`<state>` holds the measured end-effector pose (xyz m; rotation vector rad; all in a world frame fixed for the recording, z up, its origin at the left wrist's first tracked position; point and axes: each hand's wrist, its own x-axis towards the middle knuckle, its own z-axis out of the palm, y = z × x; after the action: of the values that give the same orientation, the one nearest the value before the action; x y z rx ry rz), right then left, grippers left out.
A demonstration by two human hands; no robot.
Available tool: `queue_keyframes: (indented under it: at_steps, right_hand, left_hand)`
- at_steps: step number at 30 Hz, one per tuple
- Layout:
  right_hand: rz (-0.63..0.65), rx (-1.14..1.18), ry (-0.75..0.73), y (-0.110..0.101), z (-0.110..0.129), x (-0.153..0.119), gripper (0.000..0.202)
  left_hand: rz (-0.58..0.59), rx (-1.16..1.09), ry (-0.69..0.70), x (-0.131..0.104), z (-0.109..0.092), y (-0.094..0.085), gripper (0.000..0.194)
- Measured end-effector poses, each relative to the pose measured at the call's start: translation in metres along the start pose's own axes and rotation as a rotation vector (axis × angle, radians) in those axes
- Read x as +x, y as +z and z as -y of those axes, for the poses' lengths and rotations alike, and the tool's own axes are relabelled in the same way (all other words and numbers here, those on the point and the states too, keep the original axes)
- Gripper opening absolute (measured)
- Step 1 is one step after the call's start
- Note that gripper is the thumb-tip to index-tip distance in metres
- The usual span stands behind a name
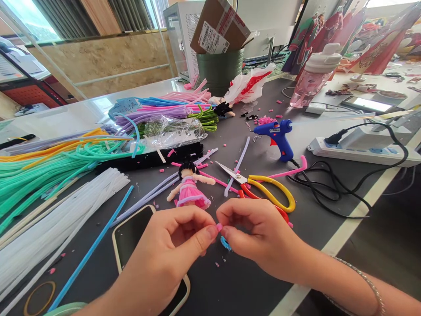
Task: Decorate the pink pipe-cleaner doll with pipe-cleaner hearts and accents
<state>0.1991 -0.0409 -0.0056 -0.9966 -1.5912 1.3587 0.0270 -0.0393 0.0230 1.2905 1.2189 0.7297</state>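
Note:
My left hand (177, 250) is closed, thumb and index finger pinching a small pink piece (219, 227), seemingly pipe cleaner. My right hand (263, 243) meets it there, its thumb and fingertip pressed at the other side of the same piece. Below the right thumb a small blue curled piece (225, 243) shows in part. Just beyond my hands lies a small doll (192, 188) with black hair and a pink dress. Scissors (263, 186) with yellow and red handles rest beside it, blades apart, partly behind my right hand. Under my left forearm a phone (133, 239) is partly covered.
Bundles of green (75, 162) and white pipe cleaners (62, 224) spread over the left side. A blue glue gun (276, 136) stands at the back right, its cable running near a power strip (362, 151). Farther back are a pink bottle (315, 74) and a green bin (220, 72).

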Motion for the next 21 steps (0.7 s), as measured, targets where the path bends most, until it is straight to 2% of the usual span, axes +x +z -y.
queue_keyframes:
  at_steps: [3,10,21]
  right_hand:
    - [0.013,0.041,0.014,0.0010,-0.0002,0.0001,0.013]
    - [0.038,0.206,0.087,0.0032,0.0015,-0.0010,0.014]
    - [0.080,0.426,0.140,0.0000,-0.0008,0.0055,0.016]
  left_hand:
    - [0.017,-0.099,-0.096,0.0017,-0.0032,0.0032,0.019]
    - [0.063,-0.286,-0.206,0.0031,-0.0093,0.0069,0.019]
    - [0.042,-0.273,-0.182,0.0034,-0.0087,0.0056,0.021]
